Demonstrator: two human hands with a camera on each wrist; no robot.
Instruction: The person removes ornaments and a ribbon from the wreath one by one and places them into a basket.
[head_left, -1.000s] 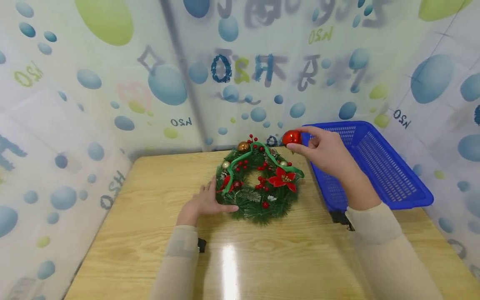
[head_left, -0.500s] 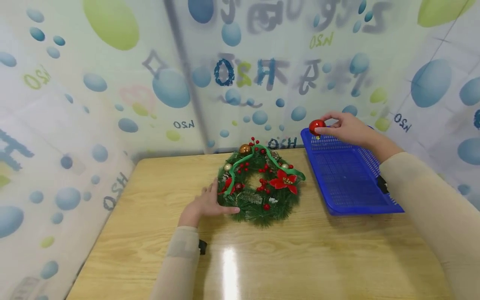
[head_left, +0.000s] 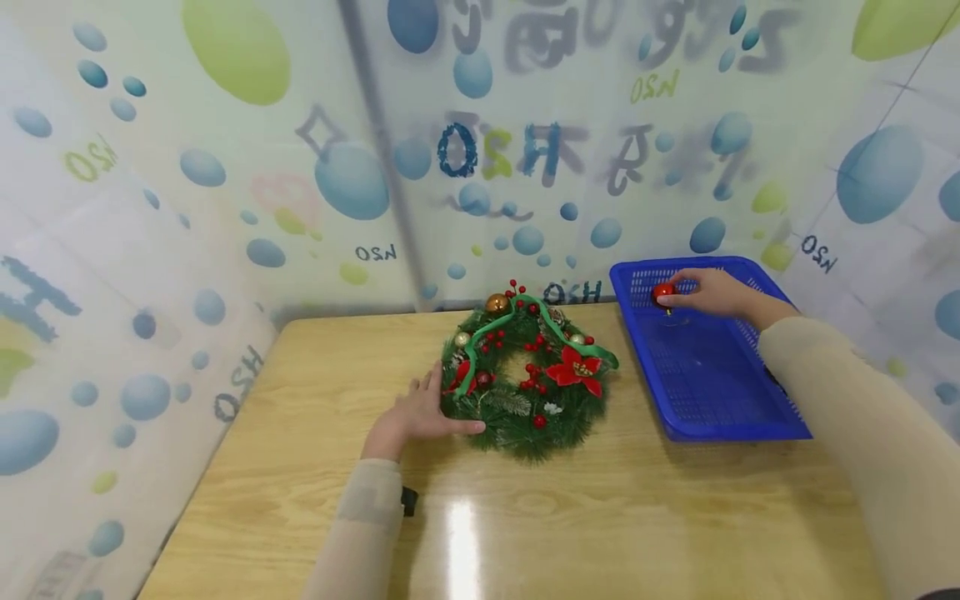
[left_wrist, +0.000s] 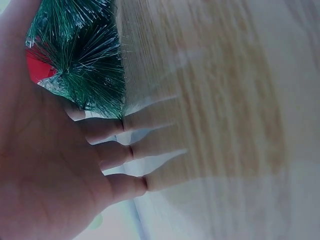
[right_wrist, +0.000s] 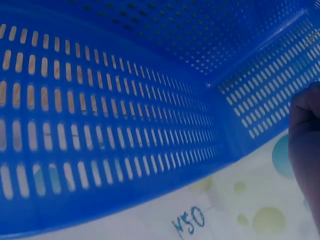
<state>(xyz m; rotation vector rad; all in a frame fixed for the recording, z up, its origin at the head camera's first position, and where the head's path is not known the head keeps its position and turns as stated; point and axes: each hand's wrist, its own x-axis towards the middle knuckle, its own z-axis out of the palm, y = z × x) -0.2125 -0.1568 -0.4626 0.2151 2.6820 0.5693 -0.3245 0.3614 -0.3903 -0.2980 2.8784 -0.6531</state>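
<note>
My right hand [head_left: 705,293] pinches a shiny red Christmas bauble [head_left: 663,293] inside the far left part of a blue plastic basket [head_left: 648,367]. Only the edge of that hand [right_wrist: 306,130] shows in the right wrist view, and the bauble is out of sight there. On the table a green Christmas wreath [head_left: 555,429] lies flat, trimmed with a green ribbon, red poinsettias, berries and small gold balls. My left hand [head_left: 420,414] rests at the wreath's left edge, fingers spread and fairly straight. In the left wrist view its fingertips touch the wood beside the green needles [left_wrist: 95,70].
The wooden table [head_left: 315,467] backs onto a wall sheet [head_left: 510,225] printed with blue and green drops. The basket's slotted side [right_wrist: 110,110] rises around the right hand. A glare patch lies on the table in front of the wreath.
My right hand has carried the red bauble from beside the wreath to the right, over the basket rim, then down into the basket. The left hand has stayed at the wreath.
</note>
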